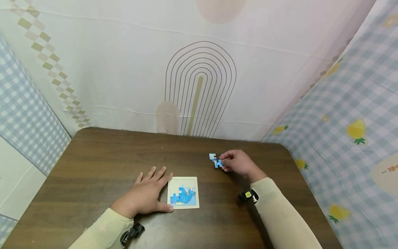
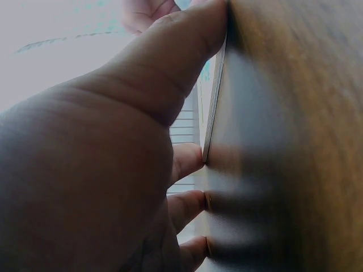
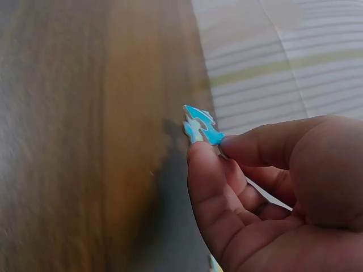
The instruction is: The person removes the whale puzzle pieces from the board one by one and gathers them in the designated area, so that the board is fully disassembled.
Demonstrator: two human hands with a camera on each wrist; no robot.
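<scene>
A small square puzzle board (image 1: pixel 183 206) with a pale frame lies on the table, a blue whale-like picture partly assembled toward its lower side. My left hand (image 1: pixel 144 195) rests spread beside it, thumb (image 2: pixel 181 51) and index finger touching its left edge. Off to the right and farther back, my right hand (image 1: pixel 239 164) pinches a blue puzzle piece (image 3: pixel 205 127) between thumb and fingertips, above the table. Just behind that hand another light-blue puzzle piece (image 1: pixel 212 156) shows; the fingers may hide more of them.
The brown wooden table (image 1: pixel 124 152) runs back to a hanging cloth (image 1: pixel 124 86) with a printed arch. A checked cloth (image 1: pixel 335 138) hangs along the right side. Each wrist wears a small black camera (image 1: pixel 132 233).
</scene>
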